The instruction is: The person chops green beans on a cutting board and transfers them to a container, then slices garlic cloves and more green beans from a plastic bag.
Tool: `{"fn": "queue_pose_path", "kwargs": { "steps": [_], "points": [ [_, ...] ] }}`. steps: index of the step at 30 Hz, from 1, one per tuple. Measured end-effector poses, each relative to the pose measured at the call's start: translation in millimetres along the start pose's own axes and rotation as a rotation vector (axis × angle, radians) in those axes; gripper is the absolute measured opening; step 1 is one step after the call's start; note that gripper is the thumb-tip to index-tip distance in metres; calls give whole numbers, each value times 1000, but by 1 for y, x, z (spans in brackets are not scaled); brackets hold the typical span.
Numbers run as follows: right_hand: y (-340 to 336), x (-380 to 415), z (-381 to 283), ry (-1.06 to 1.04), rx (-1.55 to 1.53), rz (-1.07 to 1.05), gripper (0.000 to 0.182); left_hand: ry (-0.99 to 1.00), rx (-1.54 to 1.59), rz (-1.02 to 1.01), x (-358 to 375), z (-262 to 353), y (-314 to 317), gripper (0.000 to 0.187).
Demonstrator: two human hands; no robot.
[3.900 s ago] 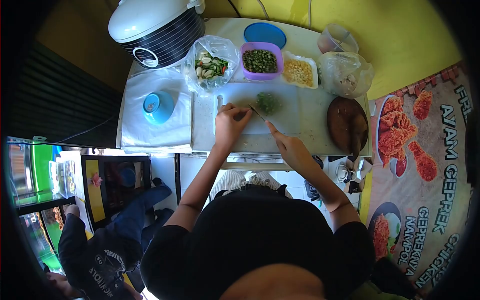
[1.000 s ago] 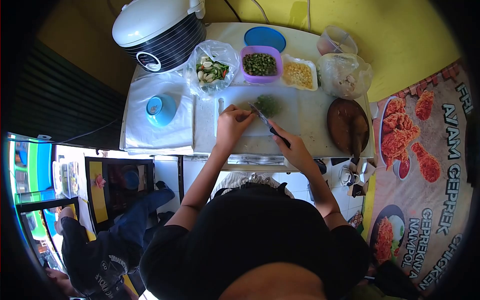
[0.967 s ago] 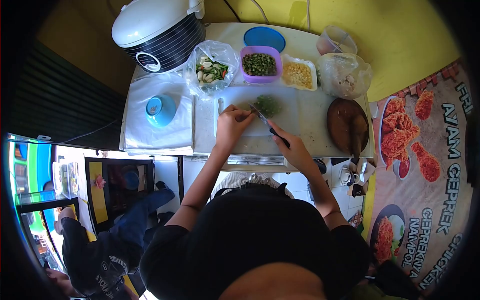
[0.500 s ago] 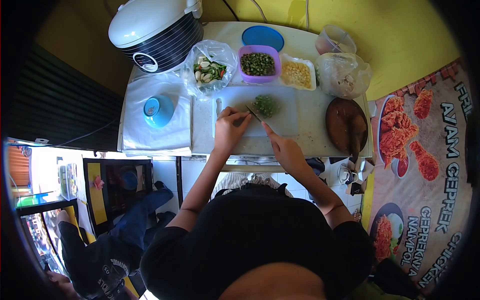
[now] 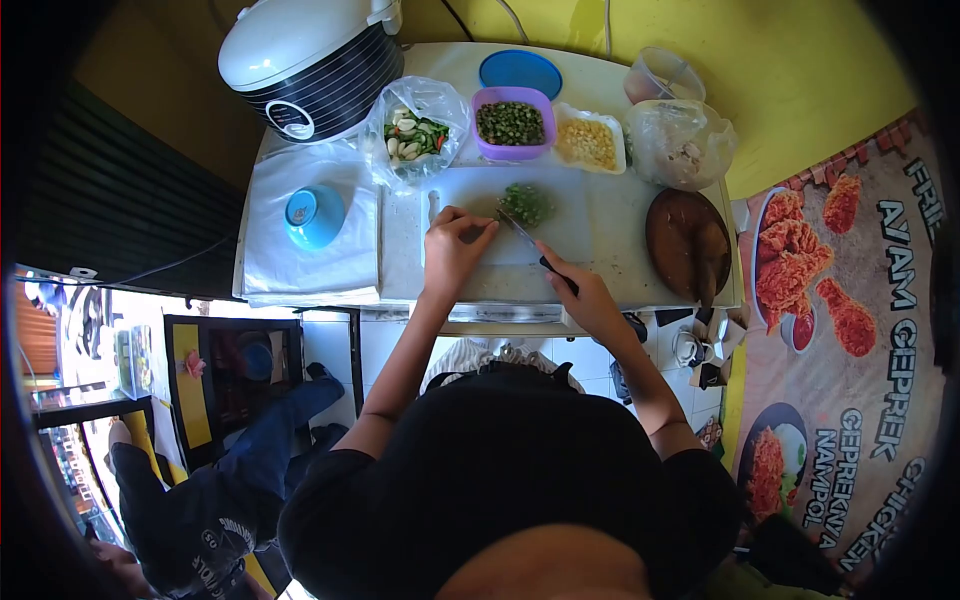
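Note:
My right hand (image 5: 582, 294) is closed round the black handle of a knife (image 5: 521, 231), its blade slanting up and left over a white cutting board (image 5: 572, 240). The thumb and fingers of my left hand (image 5: 456, 252) are pinched together close to the knife's tip. Whatever they hold is too small to make out. Just beyond the blade lies a heap of chopped green pieces (image 5: 526, 204). Behind the board stands a purple tub (image 5: 512, 153) full of chopped dark green pieces.
Left of the board, a blue bowl (image 5: 314, 217) sits upside down on plastic sheets (image 5: 335, 272), near a rice cooker (image 5: 310, 75). A bag of garlic and chillies (image 5: 415, 135), a tray (image 5: 590, 140) of pale yellow pieces and a stone mortar (image 5: 672, 245) surround it. Another person (image 5: 215, 500) is at lower left.
My right hand has drawn slightly down and right, and more of the knife's handle and blade shows. My left hand keeps its pinch by the tip. The whole view has shifted slightly.

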State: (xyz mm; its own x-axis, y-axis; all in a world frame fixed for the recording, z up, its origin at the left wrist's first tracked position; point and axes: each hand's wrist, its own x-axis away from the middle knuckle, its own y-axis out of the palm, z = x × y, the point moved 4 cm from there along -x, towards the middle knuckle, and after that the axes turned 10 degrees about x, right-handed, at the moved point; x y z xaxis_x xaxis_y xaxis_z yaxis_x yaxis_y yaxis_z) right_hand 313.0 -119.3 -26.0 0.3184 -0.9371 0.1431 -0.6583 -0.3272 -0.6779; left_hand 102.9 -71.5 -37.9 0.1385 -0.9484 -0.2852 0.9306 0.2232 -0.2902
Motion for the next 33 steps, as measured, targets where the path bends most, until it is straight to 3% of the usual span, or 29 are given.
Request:
{"fn": "queue_pose_path", "kwargs": {
  "steps": [11, 17, 33],
  "points": [
    [-8, 2, -14, -73, 163, -11, 51, 9, -61, 31, 0, 4, 1, 13],
    [-5, -3, -12, -104, 51, 75, 52, 31, -72, 24, 1, 5, 1, 13],
    [-5, -1, -19, -83, 100, 4, 52, 8, -54, 33, 2, 5, 2, 13]
  ]
}}
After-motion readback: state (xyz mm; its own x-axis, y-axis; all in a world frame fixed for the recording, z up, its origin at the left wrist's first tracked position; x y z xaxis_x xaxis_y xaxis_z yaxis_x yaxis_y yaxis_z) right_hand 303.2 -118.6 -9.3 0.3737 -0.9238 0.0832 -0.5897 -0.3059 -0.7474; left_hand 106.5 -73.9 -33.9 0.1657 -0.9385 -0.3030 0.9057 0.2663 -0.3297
